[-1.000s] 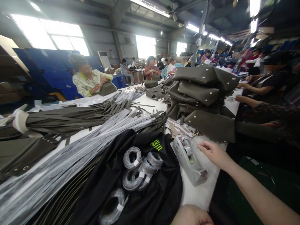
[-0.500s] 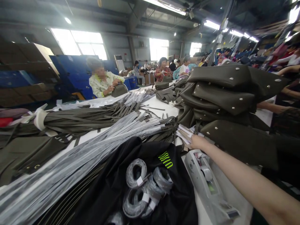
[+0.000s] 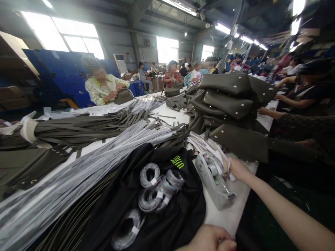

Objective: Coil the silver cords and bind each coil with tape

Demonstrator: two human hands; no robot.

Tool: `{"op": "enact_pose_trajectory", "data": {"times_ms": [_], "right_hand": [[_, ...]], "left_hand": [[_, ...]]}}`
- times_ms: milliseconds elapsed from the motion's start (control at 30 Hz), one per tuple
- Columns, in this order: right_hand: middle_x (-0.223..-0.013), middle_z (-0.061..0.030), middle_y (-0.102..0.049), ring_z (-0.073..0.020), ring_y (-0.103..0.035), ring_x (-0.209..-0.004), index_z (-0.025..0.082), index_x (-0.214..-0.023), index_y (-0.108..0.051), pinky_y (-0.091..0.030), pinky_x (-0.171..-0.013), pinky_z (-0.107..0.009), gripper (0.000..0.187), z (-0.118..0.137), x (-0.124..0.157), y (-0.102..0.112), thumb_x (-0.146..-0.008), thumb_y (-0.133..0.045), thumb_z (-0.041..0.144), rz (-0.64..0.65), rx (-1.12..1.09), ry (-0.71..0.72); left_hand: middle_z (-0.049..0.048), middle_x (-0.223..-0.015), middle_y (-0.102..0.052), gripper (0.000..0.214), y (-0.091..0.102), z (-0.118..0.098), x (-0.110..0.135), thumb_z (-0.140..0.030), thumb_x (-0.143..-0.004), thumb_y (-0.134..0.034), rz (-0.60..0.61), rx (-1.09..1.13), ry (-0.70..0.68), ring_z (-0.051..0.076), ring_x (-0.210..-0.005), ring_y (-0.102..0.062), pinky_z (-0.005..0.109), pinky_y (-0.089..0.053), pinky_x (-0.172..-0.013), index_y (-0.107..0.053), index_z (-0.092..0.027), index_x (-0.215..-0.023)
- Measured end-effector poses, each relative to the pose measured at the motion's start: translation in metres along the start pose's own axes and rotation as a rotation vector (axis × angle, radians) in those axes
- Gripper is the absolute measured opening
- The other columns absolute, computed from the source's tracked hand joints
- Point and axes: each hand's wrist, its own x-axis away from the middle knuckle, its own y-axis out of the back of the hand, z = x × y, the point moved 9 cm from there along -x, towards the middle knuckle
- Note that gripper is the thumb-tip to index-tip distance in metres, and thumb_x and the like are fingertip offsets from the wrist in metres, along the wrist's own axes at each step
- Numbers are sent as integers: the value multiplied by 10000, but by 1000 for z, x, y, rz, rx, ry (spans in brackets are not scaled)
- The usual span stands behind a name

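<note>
My right hand [image 3: 237, 169] reaches over the table's near right edge, just right of a grey tape dispenser [image 3: 213, 181]. Its fingers are closed on a bunch of white paper strips [image 3: 209, 146] that fan out from under the stacked olive bags [image 3: 227, 104]. My left hand [image 3: 210, 239] shows at the bottom edge as a closed fist beside the black cloth [image 3: 167, 216]; what it holds is hidden. On the cloth lie several coiled straps in clear wrap [image 3: 157, 190].
Long plastic-sleeved straps [image 3: 86, 174] and bare olive straps [image 3: 86, 127] run across the white table [image 3: 225, 216]. Other people sit at the far side [image 3: 103, 89] and on the right [image 3: 300, 94]. Blue crates stand behind at left.
My right hand went from beside the dispenser forward to the strips under the bags, then drew back to the dispenser with strips in it. My left fist has risen into view.
</note>
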Motion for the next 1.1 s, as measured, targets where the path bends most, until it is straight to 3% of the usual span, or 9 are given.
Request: {"op": "enact_pose_trajectory", "data": {"times_ms": [133, 233, 367, 500, 633, 800, 867, 967, 1100], "right_hand": [[-983, -47, -710, -197, -676, -885, 158, -1017, -655, -539, -828, -382, 334, -11, 25, -21, -1023, -493, 450, 36, -87, -52], [-1046, -59, -711, -210, -675, -954, 165, -1043, -661, -536, -880, -409, 355, -18, 28, -17, -1018, -495, 477, 21, -93, -106], [-1125, -78, -701, -230, -664, -1016, 174, -1117, -655, -512, -941, -455, 367, -26, 35, 7, -1012, -499, 489, -14, -23, -159], [-1029, -75, -721, -228, -677, -948, 170, -1080, -671, -515, -914, -457, 379, -29, 52, 27, -1002, -505, 503, -7, 69, -168], [-937, -84, -734, -231, -684, -901, 152, -912, -695, -522, -864, -434, 327, -35, 69, 50, -956, -590, 458, -19, 123, -209], [-895, -169, -754, -344, -703, -859, 171, -884, -732, -505, -724, -437, 354, -36, 97, 96, -968, -452, 369, -177, 82, -219], [-888, -171, -766, -373, -708, -845, 180, -933, -746, -504, -699, -439, 382, -31, 112, 111, -961, -425, 387, -259, 30, -190], [-986, -113, -789, -332, -721, -910, 204, -1023, -754, -535, -753, -392, 382, -11, 138, 120, -947, -445, 416, -362, -88, -78], [-976, -49, -803, -273, -740, -893, 224, -948, -783, -571, -754, -314, 382, 41, 181, 116, -935, -495, 474, -404, -232, 178]], "left_hand": [[-9, -656, -575, 354, 20, -11, 1, -458, -880, -574, -202, 72, -18, 139, -646, -506, 250, -406, -633, -729, -148, -808], [-35, -587, -478, 416, 32, -24, 6, -527, -869, -561, -252, 175, -68, 110, -564, -422, 230, -342, -556, -684, -136, -793], [-73, -504, -375, 526, 51, -31, 15, -671, -831, -561, -325, 291, -74, 95, -467, -335, 223, -251, -468, -645, -152, -851], [-85, -499, -366, 623, 66, -37, 19, -768, -746, -598, -387, 386, -72, 79, -440, -299, 220, -209, -451, -628, -157, -863], [-83, -499, -383, 635, 76, -45, 23, -777, -722, -619, -428, 422, -92, 77, -443, -311, 219, -214, -458, -627, -155, -853], [-79, -491, -415, 586, 81, -50, 28, -733, -769, -609, -457, 418, -104, 74, -414, -327, 214, -231, -436, -635, -156, -871], [-68, -512, -465, 585, 84, -49, 28, -726, -772, -610, -478, 430, -99, 72, -395, -350, 211, -252, -415, -634, -152, -885], [-50, -541, -521, 601, 91, -48, 28, -727, -767, -611, -532, 429, -110, 70, -371, -369, 209, -268, -383, -641, -142, -902], [-58, -506, -490, 614, 104, -49, 32, -733, -753, -605, -644, 419, -156, 78, -352, -380, 205, -270, -349, -651, -136, -890]]}}
